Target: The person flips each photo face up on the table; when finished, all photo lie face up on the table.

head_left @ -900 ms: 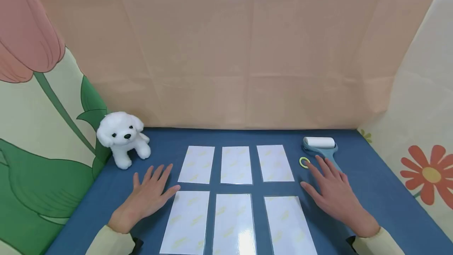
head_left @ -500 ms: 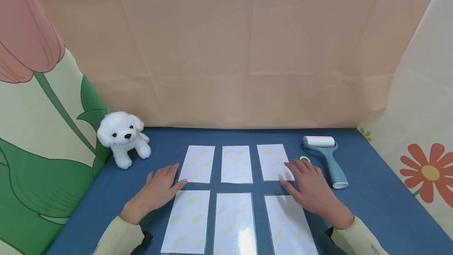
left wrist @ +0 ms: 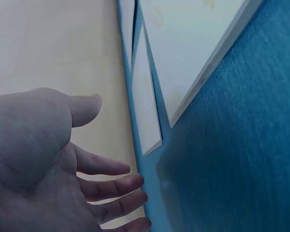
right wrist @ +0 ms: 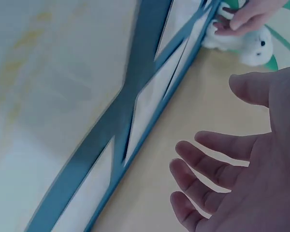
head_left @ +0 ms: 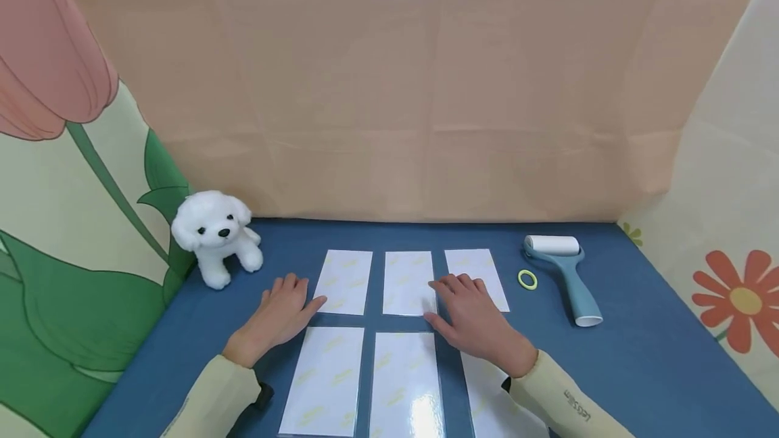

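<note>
Several white cards with faint yellow marks lie in two rows on the blue table. My left hand (head_left: 270, 320) hovers at the left side of the cards, its thumb close to the near corner of the back-left card (head_left: 345, 282). Its fingers are relaxed and hold nothing, as the left wrist view also shows. My right hand (head_left: 475, 320) is over the right part of the cards, fingertips by the right edge of the back-middle card (head_left: 406, 282). Its fingers are spread and slightly bent, with nothing in them. The right forearm partly hides the front-right card (head_left: 487, 397).
A white plush dog (head_left: 216, 235) stands at the back left. At the right lie a lint roller (head_left: 569, 279) with a blue-grey handle and a small yellow-green ring (head_left: 527, 280). A beige backdrop (head_left: 420, 86) rises behind the blue table (head_left: 657, 357).
My right hand has swept left from beside the lint roller and ring to over the cards, uncovering both. My left hand has shifted slightly right. The cards lie as before.
</note>
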`<state>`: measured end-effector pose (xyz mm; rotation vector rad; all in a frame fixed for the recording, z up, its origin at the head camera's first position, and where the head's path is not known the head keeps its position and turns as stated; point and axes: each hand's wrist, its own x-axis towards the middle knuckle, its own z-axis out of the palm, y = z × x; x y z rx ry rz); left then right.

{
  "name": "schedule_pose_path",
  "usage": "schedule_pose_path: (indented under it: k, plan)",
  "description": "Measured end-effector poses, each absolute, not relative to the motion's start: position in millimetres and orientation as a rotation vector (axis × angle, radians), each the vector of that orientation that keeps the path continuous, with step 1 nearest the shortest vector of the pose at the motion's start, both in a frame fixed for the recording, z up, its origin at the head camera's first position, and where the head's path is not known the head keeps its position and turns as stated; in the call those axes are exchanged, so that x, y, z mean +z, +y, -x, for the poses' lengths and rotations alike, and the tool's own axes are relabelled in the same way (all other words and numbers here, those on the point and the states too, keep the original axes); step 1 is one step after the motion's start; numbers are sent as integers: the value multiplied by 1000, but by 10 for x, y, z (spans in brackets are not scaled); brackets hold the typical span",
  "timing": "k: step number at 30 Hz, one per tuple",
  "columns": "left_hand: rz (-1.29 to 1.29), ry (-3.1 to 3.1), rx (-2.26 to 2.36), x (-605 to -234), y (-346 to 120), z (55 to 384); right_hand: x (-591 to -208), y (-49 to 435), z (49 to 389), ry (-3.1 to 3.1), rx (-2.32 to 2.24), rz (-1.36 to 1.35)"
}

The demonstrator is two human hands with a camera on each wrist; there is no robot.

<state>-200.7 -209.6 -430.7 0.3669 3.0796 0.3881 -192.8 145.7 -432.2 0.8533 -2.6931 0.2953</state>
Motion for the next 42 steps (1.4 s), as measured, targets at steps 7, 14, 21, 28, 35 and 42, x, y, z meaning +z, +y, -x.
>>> schedule_pose_path:
  k: [7,14,21,28,35,42]
  plan:
    - [-377,3096,387,-4370,-2058,2109,-4384,1173,2033,-2656,303,-942]
    - [-354,3073,400,-4423,-2013,2180,-4475,910,2130,-2693,255,-1009]
    - [-327,3059,437,-4471,-2004,2239,-4486,651,2219,-2694,126,-1029]
    - [-291,3063,450,-4515,-1980,2306,-4471,448,2315,-2736,37,-1019]
    - [-247,3046,451,-4493,-1951,2303,-4484,334,2414,-2774,-20,-1010]
    - [-245,3039,483,-4463,-1933,2294,-4516,285,2468,-2810,-89,-1018]
